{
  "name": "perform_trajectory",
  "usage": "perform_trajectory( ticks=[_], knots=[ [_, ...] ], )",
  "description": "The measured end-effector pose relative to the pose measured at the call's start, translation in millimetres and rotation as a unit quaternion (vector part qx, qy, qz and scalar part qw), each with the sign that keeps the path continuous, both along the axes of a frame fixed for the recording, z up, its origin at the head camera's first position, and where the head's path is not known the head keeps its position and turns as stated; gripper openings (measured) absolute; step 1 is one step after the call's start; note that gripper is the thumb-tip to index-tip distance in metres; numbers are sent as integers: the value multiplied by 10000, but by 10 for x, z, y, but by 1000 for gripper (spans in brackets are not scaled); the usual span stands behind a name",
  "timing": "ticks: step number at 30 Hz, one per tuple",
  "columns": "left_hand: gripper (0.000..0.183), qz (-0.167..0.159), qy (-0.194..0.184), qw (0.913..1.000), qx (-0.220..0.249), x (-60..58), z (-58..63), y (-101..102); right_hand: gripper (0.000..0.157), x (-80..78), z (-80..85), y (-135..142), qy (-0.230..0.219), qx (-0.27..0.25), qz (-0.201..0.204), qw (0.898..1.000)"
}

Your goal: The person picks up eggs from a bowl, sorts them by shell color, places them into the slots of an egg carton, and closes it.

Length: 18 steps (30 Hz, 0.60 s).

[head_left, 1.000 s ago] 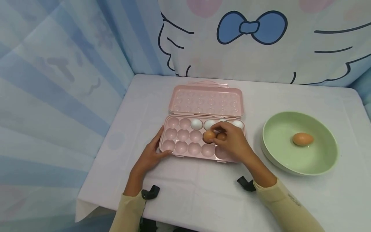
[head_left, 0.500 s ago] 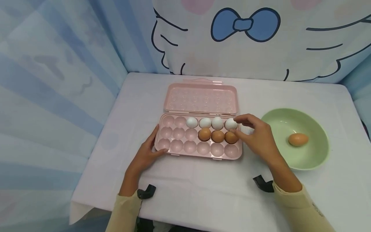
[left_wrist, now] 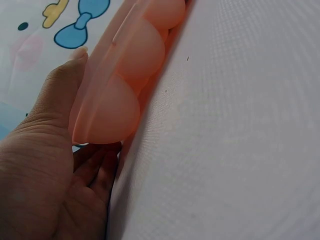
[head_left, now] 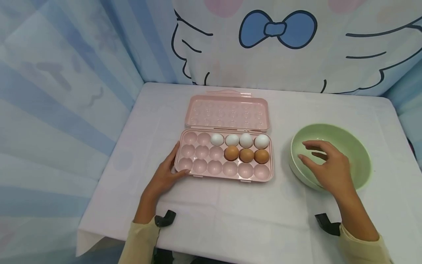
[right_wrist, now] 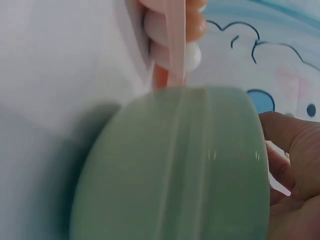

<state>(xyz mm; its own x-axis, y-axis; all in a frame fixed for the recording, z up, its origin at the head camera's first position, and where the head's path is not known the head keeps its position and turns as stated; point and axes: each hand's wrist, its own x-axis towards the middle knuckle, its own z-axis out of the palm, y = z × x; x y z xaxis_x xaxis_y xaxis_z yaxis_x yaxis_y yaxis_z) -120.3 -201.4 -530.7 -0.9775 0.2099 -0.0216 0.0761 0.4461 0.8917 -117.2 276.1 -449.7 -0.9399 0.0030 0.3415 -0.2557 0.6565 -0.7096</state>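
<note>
A pink plastic egg box (head_left: 215,167) lies with its lid (head_left: 227,113) folded back. Several white eggs (head_left: 245,140) sit in its back row, and three brown eggs (head_left: 246,155) fill the right half of the middle row. My left hand (head_left: 163,178) grips the box's left end; the left wrist view shows the thumb on the rim and fingers curled below the cups (left_wrist: 112,115). Over the green bowl (head_left: 298,172) my right hand (head_left: 331,168) hovers, fingers and thumb spread apart, holding nothing. The hand hides the inside of the bowl where an egg was seen earlier.
A white cloth (head_left: 230,212) covers the table, its front edge near my sleeves. Printed curtains (head_left: 277,66) stand behind the table and at its sides. Black wrist mounts (head_left: 329,224) stick out from both cuffs.
My right hand has let go of a brown egg in the middle row, then moved right from the egg box to above the bowl. The left hand keeps its grip on the box.
</note>
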Motion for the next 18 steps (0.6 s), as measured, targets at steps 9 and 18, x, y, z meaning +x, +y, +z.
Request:
perform_trajectory(
  ticks=[9,18],
  knots=[
    [105,10,-21,10000,-17,-8,-4,8,43,112,77,464,-841,-525,-853,9914],
    [105,44,-16,10000,27,-3,-2,5,55,140,2,724,-1510,191,-857,9846]
  ],
)
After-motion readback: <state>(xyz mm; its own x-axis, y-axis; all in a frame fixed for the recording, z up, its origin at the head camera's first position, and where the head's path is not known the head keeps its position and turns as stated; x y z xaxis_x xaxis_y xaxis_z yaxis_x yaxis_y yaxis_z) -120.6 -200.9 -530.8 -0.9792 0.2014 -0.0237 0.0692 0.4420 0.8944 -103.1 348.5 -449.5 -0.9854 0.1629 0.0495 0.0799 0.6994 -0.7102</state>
